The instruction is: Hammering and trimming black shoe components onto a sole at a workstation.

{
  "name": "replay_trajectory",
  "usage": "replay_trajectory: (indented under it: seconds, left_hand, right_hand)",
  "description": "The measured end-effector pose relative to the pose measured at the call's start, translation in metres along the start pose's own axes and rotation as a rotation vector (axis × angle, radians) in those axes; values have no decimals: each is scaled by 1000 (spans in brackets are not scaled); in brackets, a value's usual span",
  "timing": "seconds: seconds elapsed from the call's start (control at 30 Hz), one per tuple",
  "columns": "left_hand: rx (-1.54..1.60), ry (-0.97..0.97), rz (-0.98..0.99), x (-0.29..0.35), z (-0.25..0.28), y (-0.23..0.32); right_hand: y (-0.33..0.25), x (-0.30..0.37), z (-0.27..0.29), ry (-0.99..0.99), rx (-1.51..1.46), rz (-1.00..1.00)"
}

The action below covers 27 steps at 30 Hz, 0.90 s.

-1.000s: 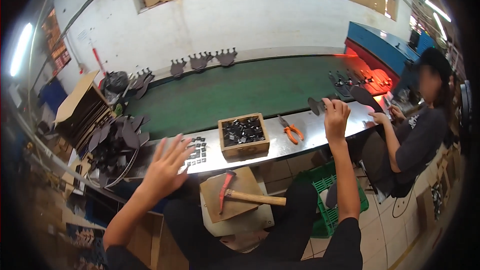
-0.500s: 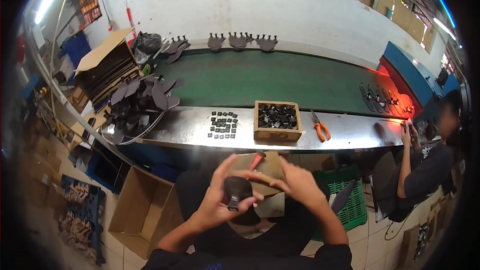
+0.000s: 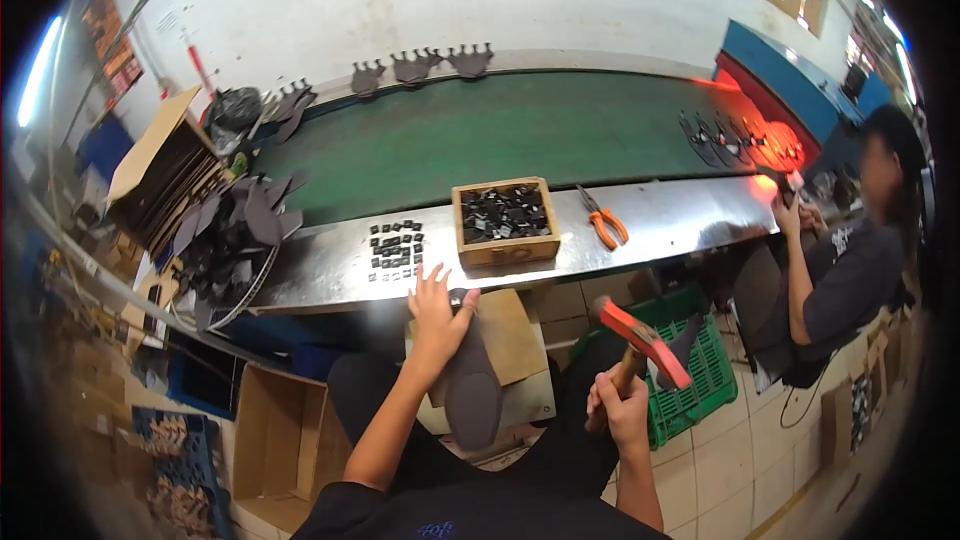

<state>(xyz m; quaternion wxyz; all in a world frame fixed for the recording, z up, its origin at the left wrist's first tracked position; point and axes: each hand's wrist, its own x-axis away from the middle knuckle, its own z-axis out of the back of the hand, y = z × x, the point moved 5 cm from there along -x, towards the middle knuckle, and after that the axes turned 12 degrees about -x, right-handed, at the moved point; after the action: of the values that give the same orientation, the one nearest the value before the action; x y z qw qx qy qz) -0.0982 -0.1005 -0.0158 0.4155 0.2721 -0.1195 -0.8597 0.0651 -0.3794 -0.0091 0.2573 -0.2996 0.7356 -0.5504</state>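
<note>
Running left to right: green conveyor belt (image 3: 520, 135), steel worktop (image 3: 660, 225) alongside. Dark sole-shaped piece (image 3: 472, 385) on wooden block (image 3: 515, 335) at lap, long axis toward person, narrow end near worktop. Left hand (image 3: 435, 315), fingers spread flat, pressing it. Right hand (image 3: 618, 410) fingers wrapped round red-headed hammer (image 3: 640, 340), head raised, angled right.

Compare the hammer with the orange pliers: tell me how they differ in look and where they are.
The hammer has a red head on a wooden handle; the pliers have orange grips and dark metal jaws.
The hammer is gripped in the right hand and raised off any surface; the pliers lie untouched on the steel shelf beside the wooden box.
The hammer looks bigger, being nearer the camera.
Both are hand tools with warm-coloured parts.
</note>
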Motion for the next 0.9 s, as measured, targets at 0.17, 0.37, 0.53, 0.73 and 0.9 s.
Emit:
replay_trajectory:
  seconds: [0.17,0.37,0.53,0.73,0.9]
  left_hand:
    - [183,100,-178,-48,8,40]
    - [-10,-29,-519,-140,-52,106]
    - [-141,-199,-538,-172,-93,109]
    - [158,11,-353,-176,-67,92]
    - [84,-200,-486,-167,-75,115]
  right_hand:
    - [37,7,24,26,-652,-268]
    - [83,-6,27,17,-842,-467]
    - [82,5,23,-44,-628,-480]
    - [78,-2,27,-32,-713,-490]
    - [80,-4,32,-30,-769,-493]
